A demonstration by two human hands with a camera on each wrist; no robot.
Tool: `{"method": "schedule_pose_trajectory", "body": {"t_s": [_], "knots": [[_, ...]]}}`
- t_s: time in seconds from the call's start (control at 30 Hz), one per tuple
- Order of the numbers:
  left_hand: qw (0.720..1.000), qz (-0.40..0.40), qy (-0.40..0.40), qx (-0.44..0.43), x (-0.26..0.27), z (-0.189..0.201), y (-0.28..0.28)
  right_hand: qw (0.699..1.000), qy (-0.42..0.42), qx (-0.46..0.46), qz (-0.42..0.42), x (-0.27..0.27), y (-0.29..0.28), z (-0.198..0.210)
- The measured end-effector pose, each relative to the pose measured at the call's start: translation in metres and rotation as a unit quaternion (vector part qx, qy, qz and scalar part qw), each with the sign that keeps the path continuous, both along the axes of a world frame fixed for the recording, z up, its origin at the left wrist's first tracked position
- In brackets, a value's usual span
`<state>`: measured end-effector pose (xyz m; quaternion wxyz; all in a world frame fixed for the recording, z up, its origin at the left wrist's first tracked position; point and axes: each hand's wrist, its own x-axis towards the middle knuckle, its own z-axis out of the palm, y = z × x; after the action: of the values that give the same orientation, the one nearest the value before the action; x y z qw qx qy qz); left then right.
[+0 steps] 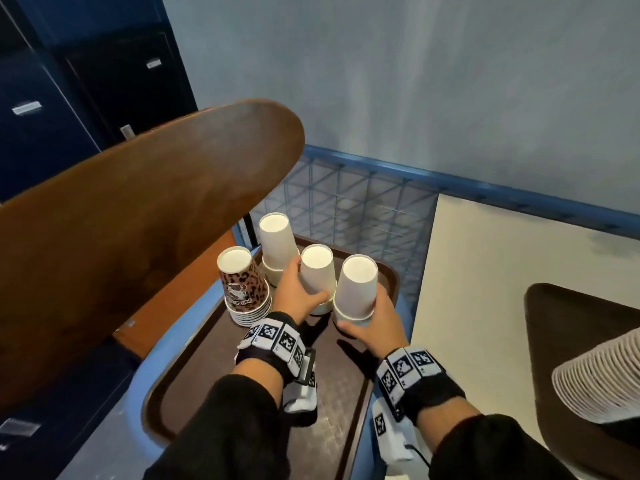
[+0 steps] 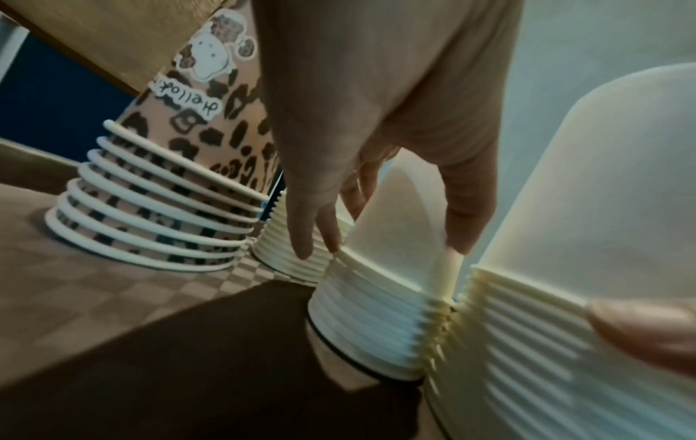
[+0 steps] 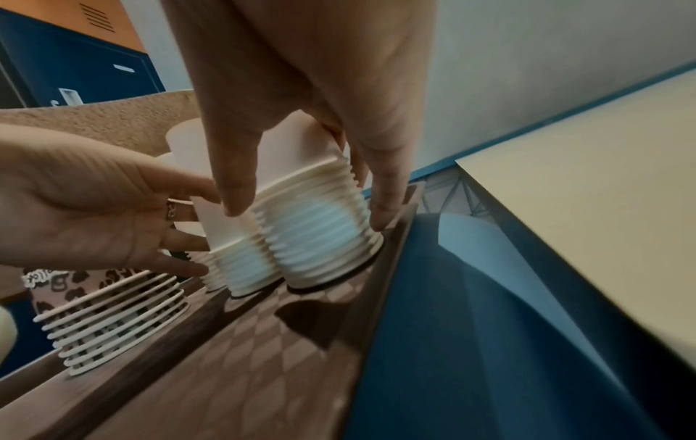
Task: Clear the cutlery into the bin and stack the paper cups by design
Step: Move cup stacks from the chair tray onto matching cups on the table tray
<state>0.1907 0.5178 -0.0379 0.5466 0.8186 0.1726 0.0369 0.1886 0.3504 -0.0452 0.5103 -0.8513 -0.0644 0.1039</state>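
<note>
Two hands on cup stacks, all upside down on the brown tray [image 1: 194, 375]. My right hand [image 1: 375, 323] clamps the nearest white stack [image 1: 356, 289] low at its rims, thumb one side, fingers [image 3: 380, 208] the other, by the tray's right edge. My left hand [image 1: 294, 292] wraps the middle white stack [image 1: 317, 271], touching the right one. Left of it, the leopard stack [image 1: 244, 289] stands free. Farthest, a third white stack [image 1: 277, 244] behind my left fingers. Blue wire bin [image 1: 363, 202] past the tray. Brown chair back [image 1: 138, 220] at left.
</note>
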Motion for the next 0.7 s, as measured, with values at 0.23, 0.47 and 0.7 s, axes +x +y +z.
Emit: {"method": "schedule_pose_trajectory", "body": {"t_s": [0.23, 0.47, 0.7], "knots": [[0.999, -0.025, 0.013, -0.020, -0.022, -0.022, 0.002, 1.000, 0.010, -0.010, -0.016, -0.012, 0.003, -0.004], [0.994, -0.021, -0.055, -0.087, -0.056, 0.010, -0.012, 0.999, -0.009, 0.047, -0.009, -0.033, -0.011, 0.018], [0.992, -0.092, -0.058, -0.067, -0.103, 0.050, -0.051, 0.992, 0.002, 0.125, -0.014, -0.086, -0.085, 0.057]]}}
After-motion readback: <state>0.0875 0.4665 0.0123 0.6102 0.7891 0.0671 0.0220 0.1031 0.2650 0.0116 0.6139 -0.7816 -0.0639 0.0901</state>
